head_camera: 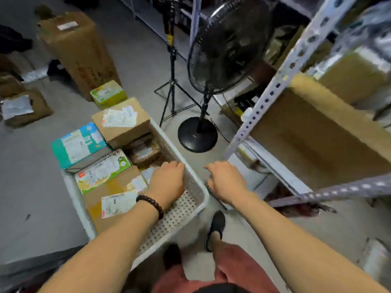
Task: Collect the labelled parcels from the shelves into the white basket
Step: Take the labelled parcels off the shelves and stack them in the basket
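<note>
The white basket (202,200) stands on the floor at my feet, filled with several labelled parcels. Among them are a brown box (127,132) at the far end, a teal box (69,149) and a green and white box (118,163). A flat brown parcel (105,187) lies nearest me. My left hand (167,182) hovers palm down inside the basket by its right wall, fingers curled downward; what is under them is hidden. My right hand (224,180) hangs just outside the basket over the floor, loosely curled, with nothing visible in it.
A metal shelf rack (275,85) rises on the right with a large cardboard box (317,140) on it. A black standing fan (224,45) and a tripod (172,81) stand just beyond the basket. A tall carton (78,49), a green box (109,94) and another parcel (23,106) lie on the floor at the left.
</note>
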